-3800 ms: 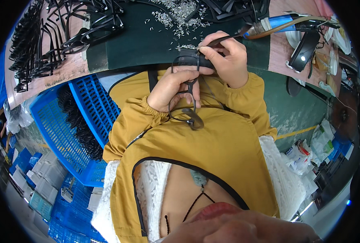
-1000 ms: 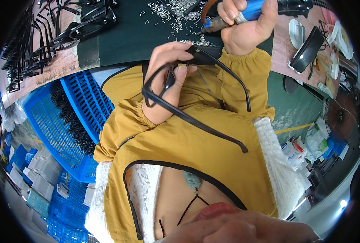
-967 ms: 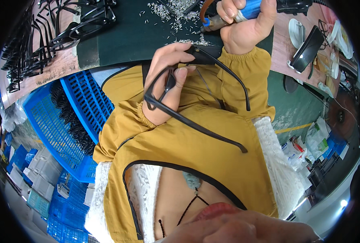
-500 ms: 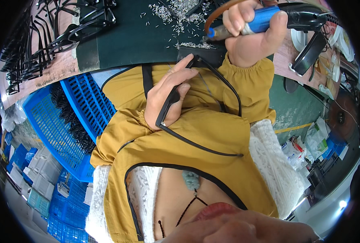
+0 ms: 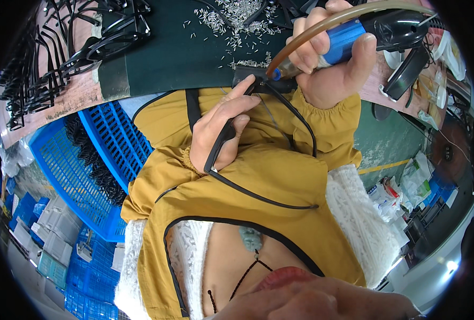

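Observation:
A black eyeglass frame (image 5: 213, 154) is gripped by my left hand (image 5: 214, 130) close to the table's front edge, one temple bending toward my lap. Its other temple (image 5: 301, 109) runs down along my right sleeve. Wrapped in my right hand (image 5: 327, 88) is a blue and black electric screwdriver (image 5: 344, 41). A brown tube (image 5: 322, 25) arches over it to its clear nozzle. That nozzle (image 5: 279, 73) is at the frame's hinge end, just beyond my left fingertips; I cannot tell whether it touches. Small silver screws (image 5: 239, 24) lie scattered on the dark mat behind.
Many black eyeglass frames (image 5: 106, 45) crowd the table's left side. Below them stand blue baskets (image 5: 66, 160), one holding black parts (image 5: 90, 162). A black stand-like piece (image 5: 406, 72) rests on the right of the table. Plastic bags (image 5: 391, 200) lie lower right.
The screwdriver's nozzle has come from the small screws near the table edge toward me, to the frame's hinge end. My left hand and the eyeglass frame have hardly moved.

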Action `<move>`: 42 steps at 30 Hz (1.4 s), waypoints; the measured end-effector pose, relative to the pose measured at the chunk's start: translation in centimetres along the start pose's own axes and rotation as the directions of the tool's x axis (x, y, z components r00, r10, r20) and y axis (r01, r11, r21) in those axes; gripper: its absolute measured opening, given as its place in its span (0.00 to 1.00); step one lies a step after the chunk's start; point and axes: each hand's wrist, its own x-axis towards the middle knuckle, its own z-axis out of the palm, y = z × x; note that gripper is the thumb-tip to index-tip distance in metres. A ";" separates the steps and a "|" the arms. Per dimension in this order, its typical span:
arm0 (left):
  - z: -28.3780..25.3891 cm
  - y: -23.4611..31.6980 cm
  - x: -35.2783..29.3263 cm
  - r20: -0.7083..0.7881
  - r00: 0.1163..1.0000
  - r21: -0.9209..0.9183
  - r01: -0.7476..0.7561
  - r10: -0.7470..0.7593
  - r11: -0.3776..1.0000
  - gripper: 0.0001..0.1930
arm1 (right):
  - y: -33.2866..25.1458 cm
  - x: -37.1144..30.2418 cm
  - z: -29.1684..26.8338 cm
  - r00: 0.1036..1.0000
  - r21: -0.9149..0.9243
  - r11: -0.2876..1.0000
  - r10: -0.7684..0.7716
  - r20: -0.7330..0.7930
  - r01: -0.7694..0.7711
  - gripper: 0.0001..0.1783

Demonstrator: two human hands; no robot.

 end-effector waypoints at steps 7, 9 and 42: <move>0.2 -0.6 -0.4 -0.015 1.000 -0.022 -0.012 0.012 1.000 0.09 | -0.5 -0.8 0.9 0.952 0.054 0.979 0.205 -0.225 -0.198 0.29; 0.4 -1.0 -0.6 -0.050 0.997 -0.046 -0.054 0.051 0.997 0.08 | -0.2 -0.6 0.8 0.988 -0.174 0.973 0.145 -0.058 -0.153 0.28; -15.9 0.1 7.4 -0.209 0.715 0.848 -0.206 0.667 0.488 0.12 | -5.9 -0.6 -8.2 0.931 -0.282 0.948 -0.229 -0.284 0.147 0.21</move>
